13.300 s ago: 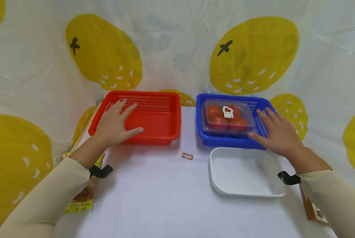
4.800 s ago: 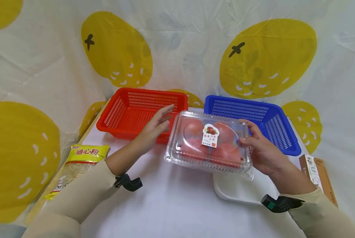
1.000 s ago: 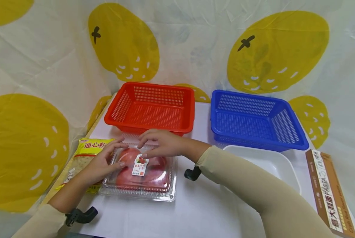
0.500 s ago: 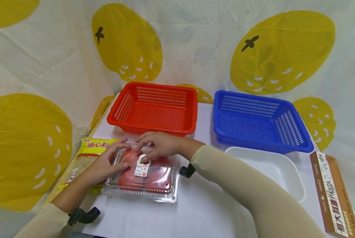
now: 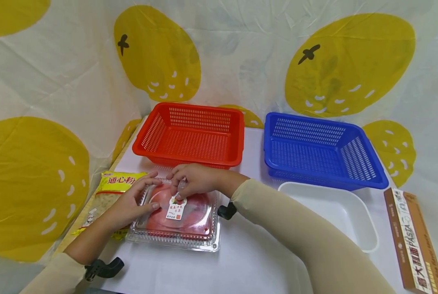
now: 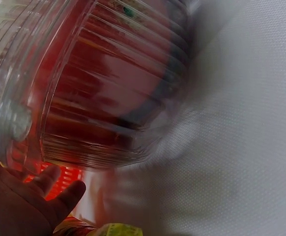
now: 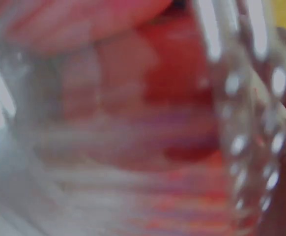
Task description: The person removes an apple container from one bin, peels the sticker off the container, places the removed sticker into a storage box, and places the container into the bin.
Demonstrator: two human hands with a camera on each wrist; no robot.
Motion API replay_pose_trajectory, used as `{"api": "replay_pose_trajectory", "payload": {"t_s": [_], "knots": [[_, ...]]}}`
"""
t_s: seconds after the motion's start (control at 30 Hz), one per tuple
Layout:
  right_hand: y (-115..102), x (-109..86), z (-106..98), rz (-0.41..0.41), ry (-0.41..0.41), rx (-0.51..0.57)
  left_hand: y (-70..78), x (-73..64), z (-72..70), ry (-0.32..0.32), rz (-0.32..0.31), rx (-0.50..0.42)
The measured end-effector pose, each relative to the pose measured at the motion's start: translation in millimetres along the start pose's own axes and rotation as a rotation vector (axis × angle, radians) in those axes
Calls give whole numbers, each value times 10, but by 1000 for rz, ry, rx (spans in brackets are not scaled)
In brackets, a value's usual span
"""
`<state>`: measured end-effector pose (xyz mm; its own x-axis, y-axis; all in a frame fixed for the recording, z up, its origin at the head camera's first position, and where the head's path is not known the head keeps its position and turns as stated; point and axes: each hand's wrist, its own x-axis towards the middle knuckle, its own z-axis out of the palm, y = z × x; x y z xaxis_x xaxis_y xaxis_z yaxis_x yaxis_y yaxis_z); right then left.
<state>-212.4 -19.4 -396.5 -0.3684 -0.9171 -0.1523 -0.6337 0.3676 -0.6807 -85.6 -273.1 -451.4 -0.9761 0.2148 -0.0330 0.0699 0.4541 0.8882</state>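
A clear plastic box of tomatoes (image 5: 189, 212) rests on the white table in front of the red basket, its lid on. In the left wrist view the ribbed side of the tomato box (image 6: 108, 93) fills the upper left. My left hand (image 5: 130, 204) lies at the lid's left side, fingers spread, thumb over the lid. From the right, my right hand (image 5: 196, 179) reaches across the lid. Its index finger and thumb are bent, tips close together at the top of the white label (image 5: 174, 211); I cannot tell whether they pinch it. The right wrist view is blurred.
A red basket (image 5: 185, 159) and a blue basket (image 5: 325, 175) stand at the back. A white tray (image 5: 351, 212) sits before the blue one. A brown pasta box (image 5: 413, 241) lies at the right edge; a yellow macaroni bag (image 5: 116, 182) lies partly under my left forearm.
The tomato box was in the blue basket, then held in the air by my right hand; now it is on the table at left. Over the last second my right fingers bent further toward the label.
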Motion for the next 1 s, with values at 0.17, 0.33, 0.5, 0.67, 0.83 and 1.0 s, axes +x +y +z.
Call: {"api": "replay_pose_trajectory", "payload": {"t_s": [0.17, 0.33, 0.5, 0.67, 0.83, 1.0], "knots": [[-72, -3, 3, -11, -2, 9, 6, 3, 6, -4, -13, -5], [-133, -37, -11, -18, -35, 28, 31, 4, 4, -10, -26, -4], [-190, -93, -34, 6, -59, 33, 54, 0, -9, -14, -42, 28], [-294, -183, -90, 14, -76, 22, 64, 20, -26, -25, -48, 69], [-380, -272, -169, 9, -100, 14, 72, 31, -39, -32, -41, 70], [-467, -396, -256, 7, -87, 83, 55, 17, -35, -25, -53, 87]]}}
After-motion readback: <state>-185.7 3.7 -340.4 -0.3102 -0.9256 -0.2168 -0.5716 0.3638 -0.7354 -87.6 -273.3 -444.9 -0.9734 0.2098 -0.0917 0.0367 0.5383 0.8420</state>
